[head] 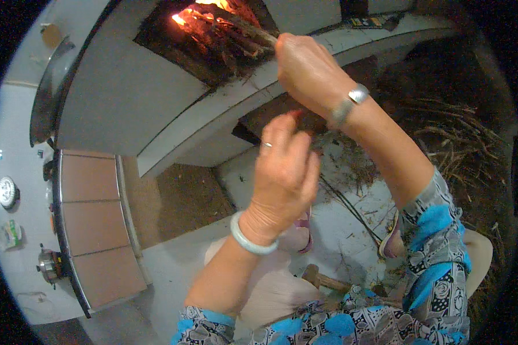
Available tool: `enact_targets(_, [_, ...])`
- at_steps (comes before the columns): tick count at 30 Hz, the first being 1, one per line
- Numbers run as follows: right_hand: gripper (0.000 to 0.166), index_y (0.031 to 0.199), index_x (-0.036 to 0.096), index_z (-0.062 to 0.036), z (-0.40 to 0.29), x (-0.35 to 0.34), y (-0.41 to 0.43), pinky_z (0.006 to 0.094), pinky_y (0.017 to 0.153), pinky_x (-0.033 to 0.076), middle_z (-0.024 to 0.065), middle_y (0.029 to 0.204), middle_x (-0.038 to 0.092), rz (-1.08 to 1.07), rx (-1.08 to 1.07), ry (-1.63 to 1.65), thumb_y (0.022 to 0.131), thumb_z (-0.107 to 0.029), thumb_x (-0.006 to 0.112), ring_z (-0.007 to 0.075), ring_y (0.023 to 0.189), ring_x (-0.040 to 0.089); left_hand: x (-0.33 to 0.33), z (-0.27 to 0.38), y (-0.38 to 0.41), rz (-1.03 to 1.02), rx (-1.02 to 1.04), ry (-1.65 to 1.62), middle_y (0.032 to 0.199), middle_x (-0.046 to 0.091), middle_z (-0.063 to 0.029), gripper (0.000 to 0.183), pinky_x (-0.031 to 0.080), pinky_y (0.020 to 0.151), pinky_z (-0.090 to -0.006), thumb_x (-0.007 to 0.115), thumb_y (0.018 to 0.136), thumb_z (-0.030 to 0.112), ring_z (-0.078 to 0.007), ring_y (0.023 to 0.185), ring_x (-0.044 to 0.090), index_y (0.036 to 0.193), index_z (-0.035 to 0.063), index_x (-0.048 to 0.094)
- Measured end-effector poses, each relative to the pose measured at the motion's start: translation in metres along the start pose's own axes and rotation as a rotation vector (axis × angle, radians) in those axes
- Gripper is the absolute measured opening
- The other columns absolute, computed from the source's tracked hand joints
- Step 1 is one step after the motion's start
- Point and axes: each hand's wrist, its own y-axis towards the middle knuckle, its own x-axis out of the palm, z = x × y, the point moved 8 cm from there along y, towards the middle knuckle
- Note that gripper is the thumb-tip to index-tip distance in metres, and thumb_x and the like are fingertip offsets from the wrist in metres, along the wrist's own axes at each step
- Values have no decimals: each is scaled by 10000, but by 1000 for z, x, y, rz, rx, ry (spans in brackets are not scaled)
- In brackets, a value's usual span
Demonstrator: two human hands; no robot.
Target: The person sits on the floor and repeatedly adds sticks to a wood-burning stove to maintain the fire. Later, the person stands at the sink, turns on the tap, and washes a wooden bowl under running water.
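My right hand is closed around the near end of a wooden stick at the mouth of a built-in stove. The stick's far part lies among burning firewood in the square fire opening, with flames at the back. Below and to the left of it, my left hand hangs in the air with loosely curled, parted fingers and a ring. Motion blurs those fingers, and a small red spot shows by one fingertip. No held object is visible there, though the palm is hidden.
A white ledge runs below the fire opening. Dry twigs are heaped at right. Fire tongs and a wooden-handled tool lie on the littered floor near my feet. A metal pot stands on the left counter beyond a wok.
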Motion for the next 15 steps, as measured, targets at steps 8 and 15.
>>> enact_targets(8, [137,839,663,56,-6,62,75,474,740,544,295,877,646,-5,-38,26,777,-2,556,442,842,654,63,16,-29,-456,18,6,1224,499,-295,409,397,1028,-477,694,763,145,-430,1152,485,1086,-74,573])
enact_targets(15, [267,1064,692,-93,10,96,125,434,852,548,181,1097,679,25,74,98,936,-186,477,334,990,670,71,19,-42,-596,21,-32,1177,549,-282,417,418,1010,-481,665,737,118,-423,1140,498,1083,-97,578])
